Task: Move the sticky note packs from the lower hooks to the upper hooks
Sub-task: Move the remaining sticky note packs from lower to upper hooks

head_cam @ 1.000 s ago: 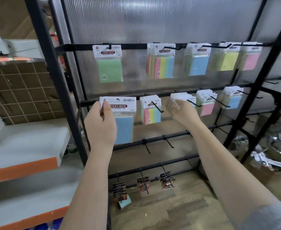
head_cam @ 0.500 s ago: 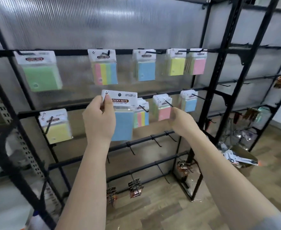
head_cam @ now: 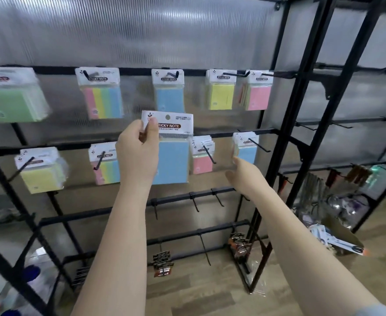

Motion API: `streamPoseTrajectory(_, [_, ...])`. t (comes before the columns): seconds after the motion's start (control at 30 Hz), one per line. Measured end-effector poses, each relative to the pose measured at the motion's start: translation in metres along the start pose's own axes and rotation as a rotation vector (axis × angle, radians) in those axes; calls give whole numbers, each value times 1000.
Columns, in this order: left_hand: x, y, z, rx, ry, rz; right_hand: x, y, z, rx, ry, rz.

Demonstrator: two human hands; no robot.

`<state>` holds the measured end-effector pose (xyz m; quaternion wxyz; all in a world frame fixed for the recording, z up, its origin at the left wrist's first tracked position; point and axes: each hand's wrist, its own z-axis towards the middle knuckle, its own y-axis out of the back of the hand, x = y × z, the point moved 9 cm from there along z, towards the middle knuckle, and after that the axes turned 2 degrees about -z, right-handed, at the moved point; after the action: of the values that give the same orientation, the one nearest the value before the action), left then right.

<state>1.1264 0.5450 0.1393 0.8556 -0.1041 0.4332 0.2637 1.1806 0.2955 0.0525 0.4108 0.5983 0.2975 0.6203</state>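
Note:
My left hand (head_cam: 139, 153) pinches the white header card of a blue sticky note pack (head_cam: 172, 163), held off any hook, just below the blue pack on the upper rail (head_cam: 169, 92). My right hand (head_cam: 244, 174) reaches with fingers apart toward the blue packs on the rightmost lower hook (head_cam: 245, 147), fingertips touching their lower left edge. The upper rail also carries green (head_cam: 11, 99), striped (head_cam: 102, 94), yellow (head_cam: 220, 91) and pink (head_cam: 257, 92) packs. The lower rail holds yellow (head_cam: 41, 169), striped (head_cam: 105, 165) and pink (head_cam: 202, 156) stacks.
Black rack uprights (head_cam: 301, 133) stand right of the packs. Bare hooks (head_cam: 194, 201) jut from rails below, with small dark carded items (head_cam: 162, 263) lower down. A neighbouring rack (head_cam: 358, 179) holds hanging tools, with loose packets (head_cam: 338, 242) on the wooden floor.
The view swung right along the rack. My left hand raised the blue pack toward the upper rail. My right hand shifted right, from the pink packs to the rightmost blue packs.

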Motion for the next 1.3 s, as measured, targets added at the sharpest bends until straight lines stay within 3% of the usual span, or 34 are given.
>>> streamPoseTrajectory(0.17, [-8, -14, 21, -51, -65, 4, 6, -16, 34, 61, 33, 13])
streamPoseTrajectory(0.57, [-4, -58, 106, -62, -235, -94, 10, -50, 107, 0, 51, 105])
streamPoseTrajectory(1.3, [47, -101, 145, -116, -31, 51, 7, -62, 150, 131, 155, 167])
